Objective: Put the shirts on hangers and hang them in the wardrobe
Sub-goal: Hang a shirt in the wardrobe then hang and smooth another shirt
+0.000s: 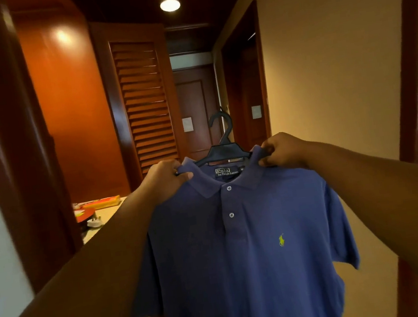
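I note both hands gripping shoulders: left hand [163, 176] and right hand [283, 152] curl shut on the blue polo [242, 247], steadying it on its black hanger [224, 148], apparently for carrying.

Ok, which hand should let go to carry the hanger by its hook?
Probably the right hand: the hook rises nearer it. The left hand can keep gripping the shirt shoulder meanwhile.
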The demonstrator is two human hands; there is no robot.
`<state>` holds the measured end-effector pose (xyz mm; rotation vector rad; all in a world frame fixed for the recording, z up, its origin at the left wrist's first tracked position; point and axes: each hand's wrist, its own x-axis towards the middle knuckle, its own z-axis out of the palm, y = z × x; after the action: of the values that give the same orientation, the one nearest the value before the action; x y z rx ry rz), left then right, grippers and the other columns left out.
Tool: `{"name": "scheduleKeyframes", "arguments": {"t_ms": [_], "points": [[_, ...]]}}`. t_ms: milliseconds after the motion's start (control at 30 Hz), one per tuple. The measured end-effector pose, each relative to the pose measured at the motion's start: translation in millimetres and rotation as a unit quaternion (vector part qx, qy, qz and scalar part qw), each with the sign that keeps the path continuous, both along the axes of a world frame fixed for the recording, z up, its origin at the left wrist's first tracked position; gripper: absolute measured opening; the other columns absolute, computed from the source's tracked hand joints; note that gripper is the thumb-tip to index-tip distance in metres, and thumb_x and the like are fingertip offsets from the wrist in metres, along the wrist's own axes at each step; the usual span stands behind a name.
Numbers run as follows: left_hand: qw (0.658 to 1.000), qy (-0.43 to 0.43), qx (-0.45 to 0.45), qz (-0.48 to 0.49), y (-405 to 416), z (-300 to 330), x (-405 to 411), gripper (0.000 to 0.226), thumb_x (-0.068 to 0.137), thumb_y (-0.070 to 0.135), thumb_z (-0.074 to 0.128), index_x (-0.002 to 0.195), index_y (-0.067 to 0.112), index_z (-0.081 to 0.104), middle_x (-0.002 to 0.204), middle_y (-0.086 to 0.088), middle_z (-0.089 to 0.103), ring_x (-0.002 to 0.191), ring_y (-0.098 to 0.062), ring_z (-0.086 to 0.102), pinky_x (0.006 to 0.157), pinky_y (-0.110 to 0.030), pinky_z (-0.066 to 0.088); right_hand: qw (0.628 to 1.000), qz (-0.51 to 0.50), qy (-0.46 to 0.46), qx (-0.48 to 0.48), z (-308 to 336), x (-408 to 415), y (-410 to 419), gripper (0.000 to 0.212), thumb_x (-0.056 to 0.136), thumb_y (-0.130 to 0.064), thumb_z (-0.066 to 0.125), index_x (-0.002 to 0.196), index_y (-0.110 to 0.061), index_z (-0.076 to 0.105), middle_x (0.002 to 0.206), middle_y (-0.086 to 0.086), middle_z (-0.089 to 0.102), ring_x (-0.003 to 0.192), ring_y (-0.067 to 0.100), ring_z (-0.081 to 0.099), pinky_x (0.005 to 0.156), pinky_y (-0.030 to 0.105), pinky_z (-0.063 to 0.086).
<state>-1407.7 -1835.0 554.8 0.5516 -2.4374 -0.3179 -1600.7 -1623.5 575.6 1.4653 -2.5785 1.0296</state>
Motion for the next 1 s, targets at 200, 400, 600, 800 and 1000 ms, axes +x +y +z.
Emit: {"name": "scheduleKeyframes", "arguments": {"t_ms": [200, 400, 600, 800, 1000], "points": [[0.999, 0.035, -0.005, -0.020, -84, -4, -131, 0.014, 0.090, 0.029, 0.065, 0.088, 0.017, 0.059, 0.076, 0.004, 0.054, 0.069, -0.014, 0.051, 0.057, -0.023, 0.037, 0.999, -0.017, 0.031, -0.005, -1, -119, -71, 0.029, 0.089, -0.014, 0.066, 0.117, -0.009, 0.064, 0.116, 0.011, 0.063, 0.099, 0.023, 0.059, 0.087, 0.035, 0.051], [0.998, 0.046, 0.002, -0.037, -165, 7, -258, 0.015, 0.091, 0.028, 0.064, 0.098, 0.017, 0.058, 0.084, 0.004, 0.054, 0.070, -0.008, 0.048, 0.055, -0.018, 0.034, 0.999, -0.036, 0.022, -0.016, 11, -239, -149, 0.029, 0.090, -0.014, 0.065, 0.118, -0.011, 0.063, 0.116, 0.010, 0.063, 0.103, 0.024, 0.058, 0.094, 0.042, 0.050], [0.999, 0.032, 0.002, -0.027, -241, 0, -373, 0.023, 0.089, 0.030, 0.067, 0.105, 0.015, 0.061, 0.090, 0.001, 0.059, 0.075, -0.011, 0.051, 0.058, -0.019, 0.036, 0.999, -0.037, 0.003, -0.017, 3, -353, -221, 0.021, 0.090, -0.014, 0.065, 0.111, -0.013, 0.064, 0.109, 0.010, 0.064, 0.103, 0.025, 0.059, 0.093, 0.042, 0.050], [0.999, 0.026, -0.020, 0.002, -312, 1, -487, 0.030, 0.090, 0.030, 0.063, 0.115, 0.013, 0.060, 0.105, -0.006, 0.063, 0.094, -0.019, 0.058, 0.077, -0.028, 0.049, 1.000, -0.002, -0.003, -0.027, 0, -487, -308, 0.011, 0.089, -0.016, 0.066, 0.100, -0.020, 0.064, 0.092, 0.002, 0.064, 0.091, 0.020, 0.061, 0.077, 0.032, 0.049], [0.998, 0.023, 0.001, 0.052, -379, 22, -590, 0.028, 0.093, 0.029, 0.060, 0.116, 0.014, 0.059, 0.113, -0.010, 0.062, 0.100, -0.022, 0.058, 0.077, -0.024, 0.045, 0.999, 0.033, 0.008, -0.006, 23, -610, -397, 0.022, 0.089, -0.017, 0.066, 0.111, -0.012, 0.066, 0.106, 0.006, 0.065, 0.099, 0.020, 0.060, 0.086, 0.034, 0.051]]}}
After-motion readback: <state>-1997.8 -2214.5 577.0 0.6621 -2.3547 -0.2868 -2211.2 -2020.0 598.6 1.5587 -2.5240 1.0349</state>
